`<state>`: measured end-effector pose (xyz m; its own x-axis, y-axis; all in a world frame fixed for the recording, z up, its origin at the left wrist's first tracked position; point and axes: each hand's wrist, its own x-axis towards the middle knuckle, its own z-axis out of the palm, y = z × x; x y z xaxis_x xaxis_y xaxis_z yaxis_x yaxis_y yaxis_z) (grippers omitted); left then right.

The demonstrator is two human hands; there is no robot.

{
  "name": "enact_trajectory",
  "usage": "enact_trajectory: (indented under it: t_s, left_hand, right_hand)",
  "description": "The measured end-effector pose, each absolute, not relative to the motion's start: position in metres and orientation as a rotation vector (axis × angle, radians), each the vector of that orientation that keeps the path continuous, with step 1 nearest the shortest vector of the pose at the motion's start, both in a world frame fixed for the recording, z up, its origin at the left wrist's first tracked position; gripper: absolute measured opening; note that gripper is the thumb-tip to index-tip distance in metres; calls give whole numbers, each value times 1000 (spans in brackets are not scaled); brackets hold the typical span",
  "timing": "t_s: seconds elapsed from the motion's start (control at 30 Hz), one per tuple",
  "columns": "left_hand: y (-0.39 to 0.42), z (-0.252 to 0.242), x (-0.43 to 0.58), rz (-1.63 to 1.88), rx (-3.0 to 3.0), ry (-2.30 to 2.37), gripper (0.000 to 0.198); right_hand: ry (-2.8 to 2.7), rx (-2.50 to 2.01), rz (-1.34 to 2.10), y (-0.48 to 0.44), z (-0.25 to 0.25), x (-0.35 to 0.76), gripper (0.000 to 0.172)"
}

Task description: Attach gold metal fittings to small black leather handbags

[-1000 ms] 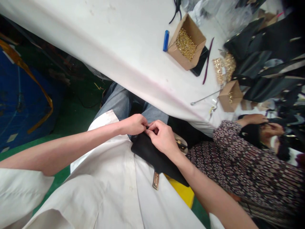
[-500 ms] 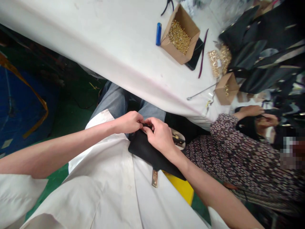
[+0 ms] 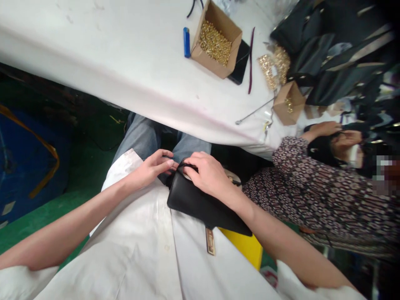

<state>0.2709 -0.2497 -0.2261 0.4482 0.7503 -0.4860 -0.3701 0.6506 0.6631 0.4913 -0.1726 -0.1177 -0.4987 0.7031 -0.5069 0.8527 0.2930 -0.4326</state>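
Observation:
A black leather bag (image 3: 200, 203) lies in my lap, below the edge of the white table (image 3: 131, 71). My right hand (image 3: 208, 173) rests on the bag's upper edge, fingers curled around a thin black loop there. My left hand (image 3: 153, 166) sits just left of the bag, fingers partly spread, with fingertips touching the same corner of the bag. A small gold metal tag (image 3: 210, 241) hangs below the bag against my white shirt.
On the table stand a cardboard box of gold metal parts (image 3: 215, 39), a blue lighter (image 3: 186, 41), a smaller box (image 3: 289, 107), a metal rod (image 3: 254, 111) and a heap of black bags (image 3: 337, 62). A person in a patterned sleeve (image 3: 312, 187) works at my right.
My left hand has loosened from a pinch at the bag's corner and its fingers have spread. The right hand stays on the bag's edge. The view has shifted slightly.

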Motion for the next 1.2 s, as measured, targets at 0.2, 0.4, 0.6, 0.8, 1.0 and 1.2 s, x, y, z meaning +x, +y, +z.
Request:
enact_trajectory:
  t_s: [0.2, 0.4, 0.6, 0.8, 1.0, 1.2]
  left_hand:
    - [-266, -240, 258, 598, 590, 784, 54]
    - [-259, -247, 255, 484, 659, 713, 71]
    - [-263, -252, 245, 429, 517, 766, 70]
    - [-258, -257, 256, 388, 781, 774, 87]
    - [-231, -225, 283, 342, 1007, 767, 61]
    - [-224, -219, 312, 549, 1138, 962, 30]
  right_hand:
    - [2329, 1294, -1202, -160, -115, 497, 8]
    - [2341, 1548, -1068, -170, -126, 504, 9]
    - [2497, 1576, -975, -186, -133, 511, 8]
    - [2579, 1572, -934, -198, -115, 512, 8]
    - [2763, 1508, -733, -200, -81, 506, 12]
    - [2779, 1528, -713, -198, -79, 509, 12]
